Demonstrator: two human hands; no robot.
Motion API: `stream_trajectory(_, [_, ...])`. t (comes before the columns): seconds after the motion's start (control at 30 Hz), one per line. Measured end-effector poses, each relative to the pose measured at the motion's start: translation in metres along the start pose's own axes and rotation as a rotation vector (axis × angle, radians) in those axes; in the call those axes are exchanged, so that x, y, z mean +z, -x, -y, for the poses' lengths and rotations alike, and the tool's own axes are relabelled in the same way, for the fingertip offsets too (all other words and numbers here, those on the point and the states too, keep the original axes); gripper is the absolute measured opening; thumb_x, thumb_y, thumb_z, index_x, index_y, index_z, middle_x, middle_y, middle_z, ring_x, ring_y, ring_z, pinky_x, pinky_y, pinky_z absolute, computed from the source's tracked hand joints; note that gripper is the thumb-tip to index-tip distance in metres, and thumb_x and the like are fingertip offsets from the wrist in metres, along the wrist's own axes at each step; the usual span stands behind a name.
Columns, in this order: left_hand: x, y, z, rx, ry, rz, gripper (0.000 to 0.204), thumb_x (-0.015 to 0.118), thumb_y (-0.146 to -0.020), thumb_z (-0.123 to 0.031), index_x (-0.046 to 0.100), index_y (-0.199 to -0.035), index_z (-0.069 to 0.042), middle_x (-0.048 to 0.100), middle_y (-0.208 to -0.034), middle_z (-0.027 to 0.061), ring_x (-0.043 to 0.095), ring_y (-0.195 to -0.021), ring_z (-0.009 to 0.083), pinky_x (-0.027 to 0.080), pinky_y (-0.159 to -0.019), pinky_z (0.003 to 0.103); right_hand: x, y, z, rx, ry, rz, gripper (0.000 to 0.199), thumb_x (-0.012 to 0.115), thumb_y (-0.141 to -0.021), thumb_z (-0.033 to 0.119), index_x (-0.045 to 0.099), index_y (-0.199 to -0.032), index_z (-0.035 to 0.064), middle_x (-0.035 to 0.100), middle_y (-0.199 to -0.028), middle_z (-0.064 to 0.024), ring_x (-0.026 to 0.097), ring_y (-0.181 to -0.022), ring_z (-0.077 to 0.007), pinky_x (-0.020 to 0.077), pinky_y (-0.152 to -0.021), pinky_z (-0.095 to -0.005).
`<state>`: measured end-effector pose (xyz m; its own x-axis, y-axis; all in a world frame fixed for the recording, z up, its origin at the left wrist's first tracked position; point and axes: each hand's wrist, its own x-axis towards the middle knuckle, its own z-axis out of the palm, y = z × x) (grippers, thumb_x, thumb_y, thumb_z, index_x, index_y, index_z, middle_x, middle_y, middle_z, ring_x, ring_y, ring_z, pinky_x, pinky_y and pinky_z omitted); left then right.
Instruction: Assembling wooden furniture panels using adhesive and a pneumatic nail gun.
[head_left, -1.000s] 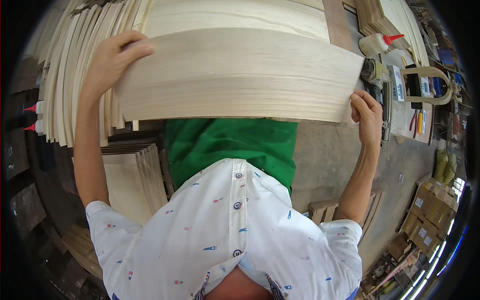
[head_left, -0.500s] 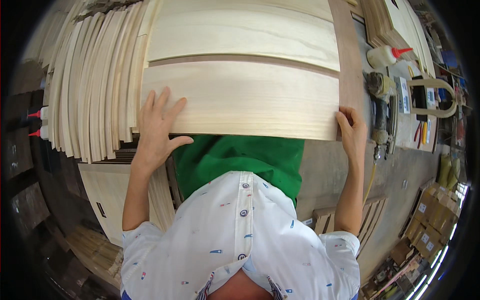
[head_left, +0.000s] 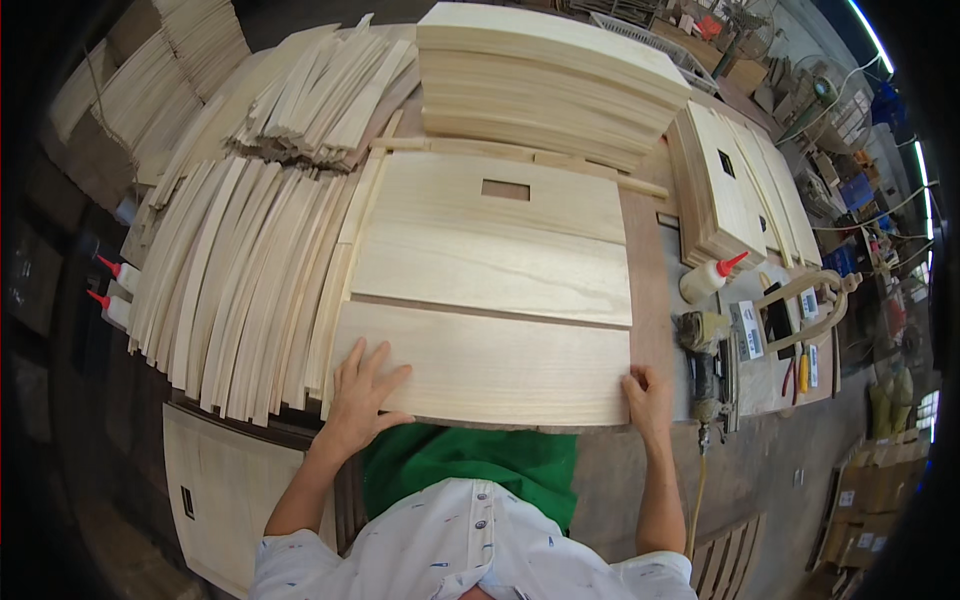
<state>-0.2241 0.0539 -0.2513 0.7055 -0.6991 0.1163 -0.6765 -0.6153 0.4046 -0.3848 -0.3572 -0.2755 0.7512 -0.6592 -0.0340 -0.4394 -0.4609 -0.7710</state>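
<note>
A pale wooden board (head_left: 490, 370) lies flat along the near edge of the bench. My left hand (head_left: 362, 402) rests on its left end, fingers spread and thumb out along the near edge. At the board's right end my right hand (head_left: 648, 400) has its fingers curled, thumb and fingertips gripping the corner. Beyond a narrow gap lies a wider wooden panel (head_left: 490, 270) with a rectangular cutout near its far side. A long thin wooden strip (head_left: 350, 240) runs along the left ends of both pieces.
Many wooden strips (head_left: 230, 290) line the left. Stacked boards (head_left: 540, 90) stand behind, more panels (head_left: 715, 190) back right. At right are a white glue bottle (head_left: 703, 281) with a red tip, an air nailer (head_left: 705, 365) with a yellow hose, and pliers (head_left: 788, 380). Two glue bottles (head_left: 118, 310) stand far left.
The view has tilted up, showing more of the bench's far side and the stacks there. Both hands keep about the same places on the board.
</note>
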Motion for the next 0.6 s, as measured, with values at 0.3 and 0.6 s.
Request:
stream_trajectory(0.3, [-0.010, -0.008, 0.003, -0.086, 0.063, 0.064, 0.074, 0.082, -0.067, -0.034, 0.056, -0.131, -0.007, 0.035, -0.148, 0.0210, 0.026, -0.138, 0.0441, 0.025, -0.113, 0.052, 0.006, -0.023, -0.021, 0.041, -0.002, 0.006, 0.029, 0.064, -0.086, 0.015, 0.064, -0.108, -0.0045, 0.067, -0.091, -0.0176, 0.064, -0.084, -0.0243, 0.0501, -0.076, -0.0340])
stream_trajectory(0.6, [0.024, -0.112, 0.042, -0.011, -0.077, -0.079, 0.075, 0.070, -0.081, -0.047, 0.047, -0.139, -0.005, 0.030, -0.152, 0.0216, 0.018, -0.143, 0.0421, 0.020, -0.115, 0.051, 0.021, -0.094, 0.001, -0.070, -0.185, -0.155, 0.035, 0.058, -0.091, 0.008, 0.059, -0.124, -0.0052, 0.065, -0.110, -0.0126, 0.060, -0.101, -0.0184, 0.0459, -0.089, -0.0288])
